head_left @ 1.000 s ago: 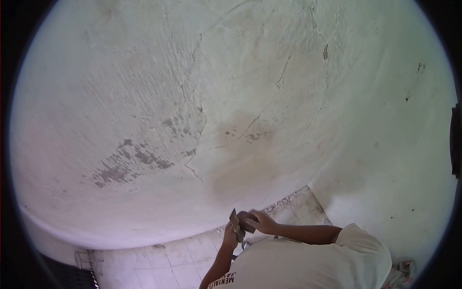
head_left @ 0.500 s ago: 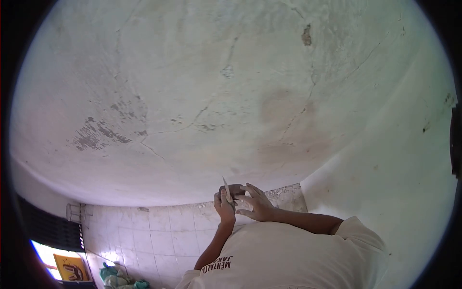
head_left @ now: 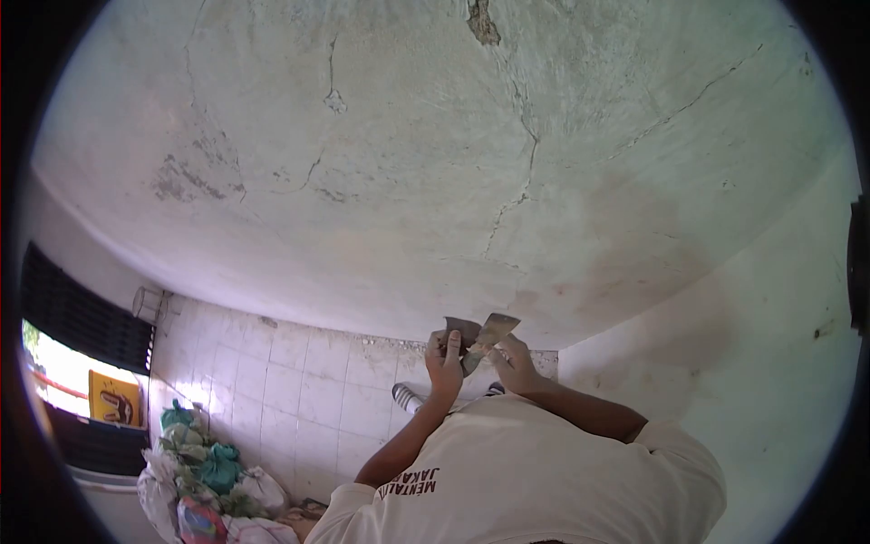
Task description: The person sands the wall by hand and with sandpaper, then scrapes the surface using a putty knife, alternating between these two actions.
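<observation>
Both my hands meet low in front of my chest, close to the wall. My left hand (head_left: 443, 370) is closed, its thumb pressed on a dark grey flat piece (head_left: 463, 327) with a slightly curved top edge. A putty knife (head_left: 499, 327) slants between the hands, its wide blade up and to the right and its handle end near my left palm. At the knife's neck, the bent fingers of my right hand (head_left: 517, 366) close on it from the right side, partly hidden behind it.
A pale plastered wall (head_left: 399, 208) with long cracks and a chipped hole (head_left: 483, 23) fills the view ahead. White floor tiles (head_left: 304, 372) run below, with debris along the wall's foot. Stuffed bags (head_left: 217, 467) are heaped lower left, near a yellow picture panel (head_left: 115, 399).
The view has shifted, bringing more bags and my feet into sight. The putty knife has turned from edge-on to show its blade face, and my right hand's spread fingers have closed on it.
</observation>
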The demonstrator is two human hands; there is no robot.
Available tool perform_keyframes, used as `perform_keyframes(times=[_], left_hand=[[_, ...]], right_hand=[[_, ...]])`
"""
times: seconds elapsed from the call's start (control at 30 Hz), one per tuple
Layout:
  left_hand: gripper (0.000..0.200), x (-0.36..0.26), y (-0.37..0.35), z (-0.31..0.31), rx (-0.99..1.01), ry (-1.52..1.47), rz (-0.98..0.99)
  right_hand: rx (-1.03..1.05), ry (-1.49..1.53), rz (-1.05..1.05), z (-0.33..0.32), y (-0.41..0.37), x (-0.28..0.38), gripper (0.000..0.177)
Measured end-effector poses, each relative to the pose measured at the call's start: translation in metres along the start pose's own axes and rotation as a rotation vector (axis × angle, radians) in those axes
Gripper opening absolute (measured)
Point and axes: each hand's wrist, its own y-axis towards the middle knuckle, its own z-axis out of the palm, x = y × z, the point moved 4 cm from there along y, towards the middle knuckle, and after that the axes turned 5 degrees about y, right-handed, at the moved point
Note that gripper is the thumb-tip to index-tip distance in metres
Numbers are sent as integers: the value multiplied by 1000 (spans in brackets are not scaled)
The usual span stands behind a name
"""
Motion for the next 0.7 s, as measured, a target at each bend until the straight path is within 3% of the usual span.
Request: perform_keyframes(times=[0.1,0.23,0.33,0.47,0.7], left_hand=[[19,4,-3,-11,-105,-55,33],[20,14,-9,-41,-218,-6,44],[20,15,-18,-54,-305,103,-7],[21,22,-26,-58,-311,24,-1],[21,13,-21,-49,-291,20,-2]], right_hand=[[-58,328,264,-11,-1,-13,14],[-259,718,341,-18,3,-15,13],[-249,698,325,-19,6,-16,12],[-149,567,319,-13,12,-15,11],[-197,504,235,-6,45,9,14]])
